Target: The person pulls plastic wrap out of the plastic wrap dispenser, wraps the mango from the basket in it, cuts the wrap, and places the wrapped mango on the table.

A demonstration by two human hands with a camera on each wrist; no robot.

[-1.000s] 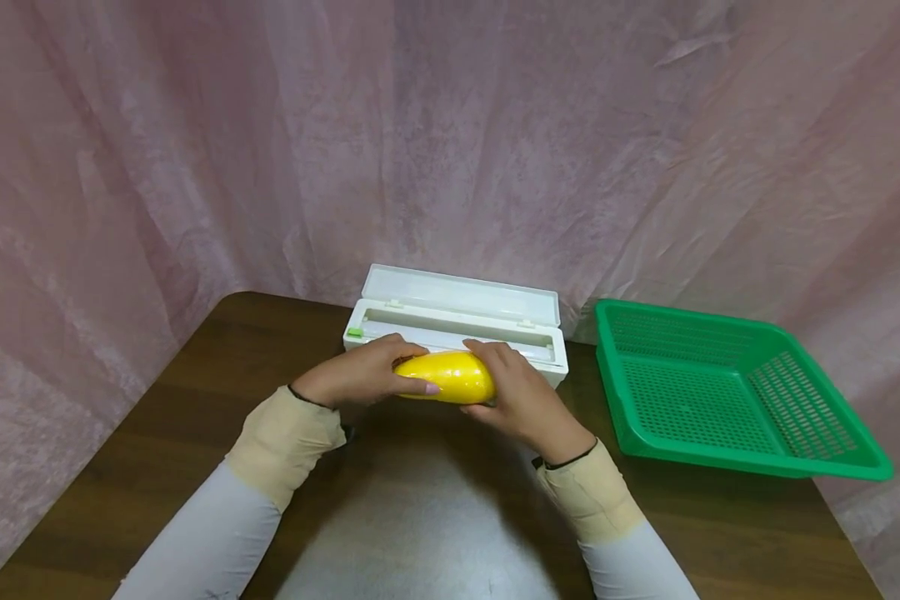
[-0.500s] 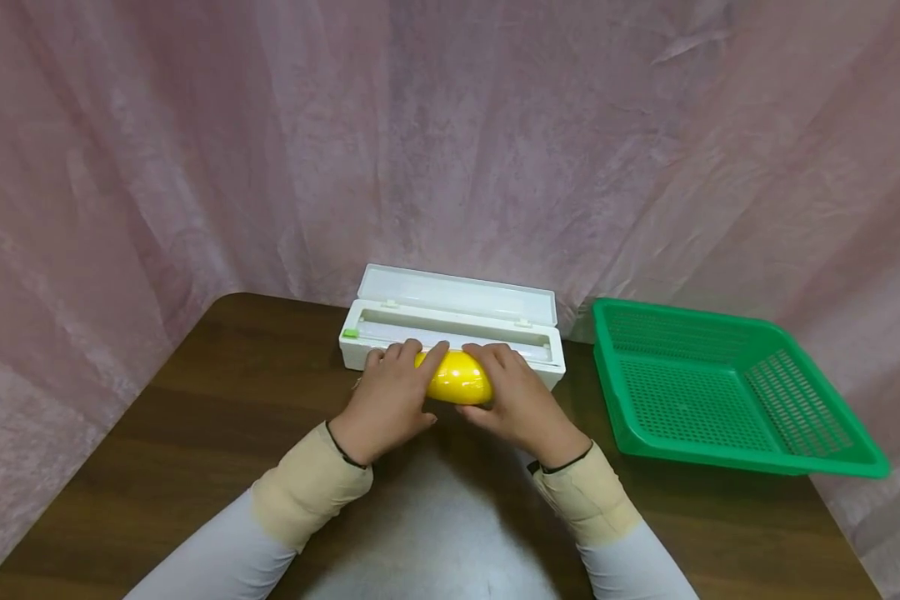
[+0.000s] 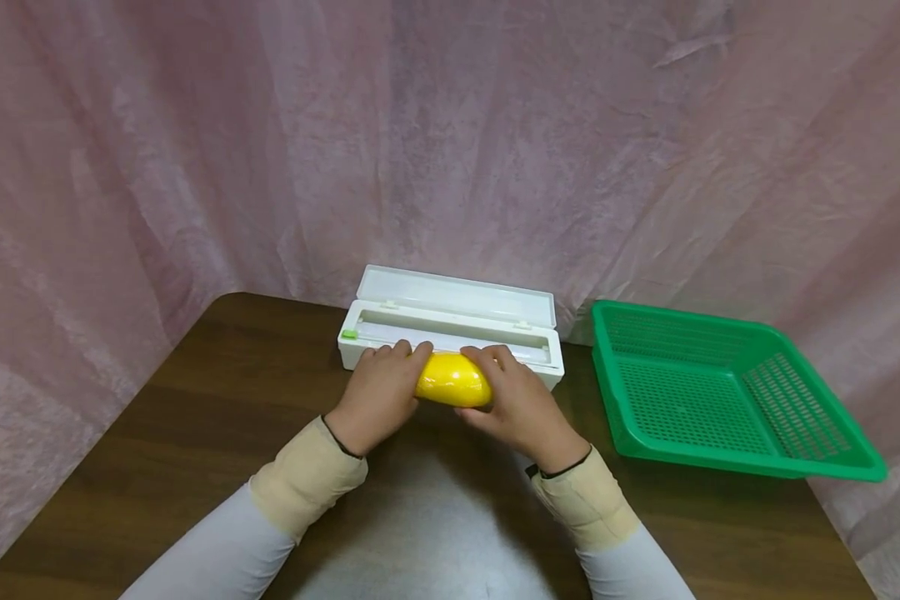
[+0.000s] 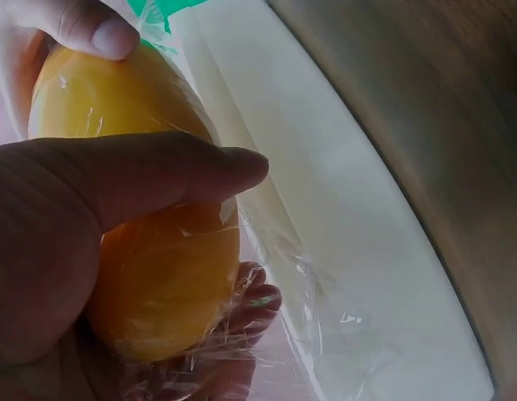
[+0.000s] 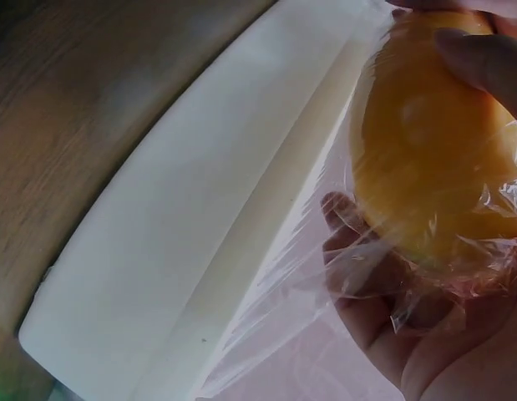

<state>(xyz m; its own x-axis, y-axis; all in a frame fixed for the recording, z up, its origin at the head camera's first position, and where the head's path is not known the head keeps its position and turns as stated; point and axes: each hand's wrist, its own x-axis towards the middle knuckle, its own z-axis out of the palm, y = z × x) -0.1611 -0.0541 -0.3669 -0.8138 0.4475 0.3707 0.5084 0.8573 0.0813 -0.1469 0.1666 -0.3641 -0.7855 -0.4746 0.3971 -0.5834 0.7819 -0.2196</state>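
Note:
Both hands hold a yellow oval fruit (image 3: 453,380), mango-like in shape, just in front of a white cling film dispenser (image 3: 450,333). The left hand (image 3: 378,392) grips its left end; in the left wrist view a thumb (image 4: 183,171) lies across the fruit. The right hand (image 3: 521,404) clasps the other end, fingers above and thumb below. Clear cling film (image 5: 275,309) wraps the fruit and, in the right wrist view, stretches between it and the dispenser. Film also covers some fingertips under the fruit.
The dispenser's lid (image 3: 456,296) is tipped back, and a green slider (image 3: 349,334) sits at its left end. A green perforated basket (image 3: 708,462) stands to the right on the brown wooden table (image 3: 217,417). A pink curtain (image 3: 450,142) hangs behind.
The left hand has shifted its hold: its thumb lay along the fruit's near side, and now its fingers reach over the left end. The right hand has stayed nearly in place.

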